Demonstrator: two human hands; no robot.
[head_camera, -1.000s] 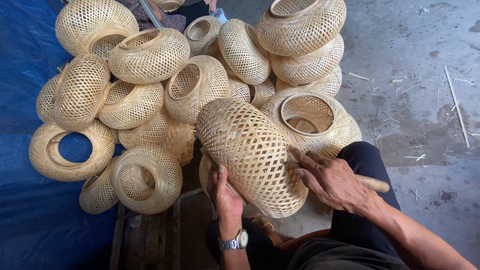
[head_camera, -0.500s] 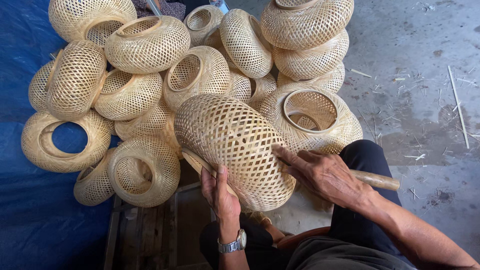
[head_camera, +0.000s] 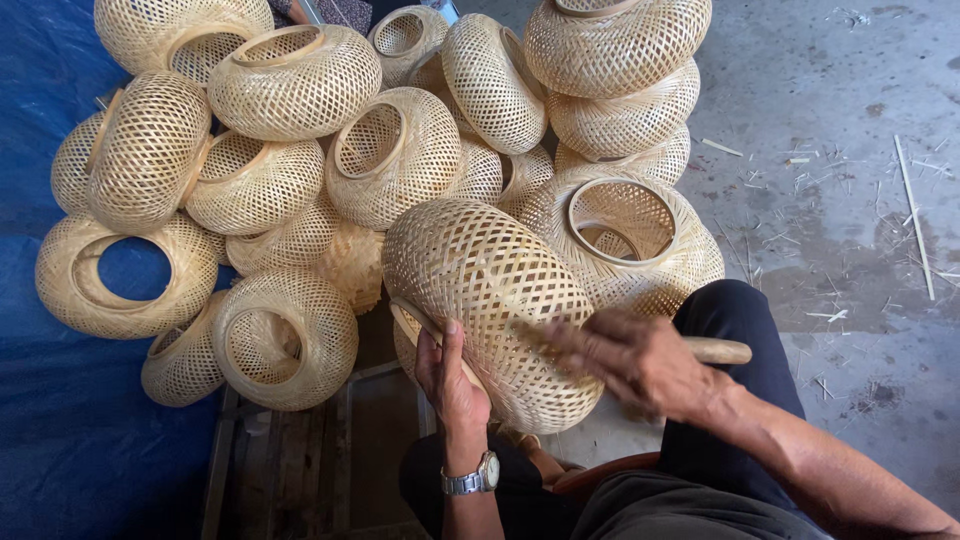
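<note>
Centre of the head view, over my lap: woven bamboo shade (head_camera: 490, 300), rounded, open lattice, lying tilted on its side, propped against my knee and the pile behind it. My left hand (head_camera: 452, 375) is clamped on its near lower rim, thumb up along the weave, fingers wrapped under where I can't see them. My right hand (head_camera: 632, 360) is motion-blurred against the shade's right flank, fingers half curled and pressing the weave; a wooden handle (head_camera: 722, 350) pokes out past the knuckles, so it is probably closed around a tool, but I cannot tell how firmly, and the working end is hidden. Just behind, touching the shade: another shade with a wide ring opening facing up (head_camera: 625, 235). Beyond that, a heap of similar shades (head_camera: 290, 130), stacked, leaning on each other, some on a blue tarp (head_camera: 40, 420) at left. Bare concrete floor (head_camera: 850, 200) at right, littered with bamboo slivers. Risks as I judge them: single-hand rim grip is the only restraint, so a hard push from the right could roll the shade or flatten the lattice; a tool slip could snap a strip or hit my left thumb; a knock backward could topple the leaning stack.
</note>
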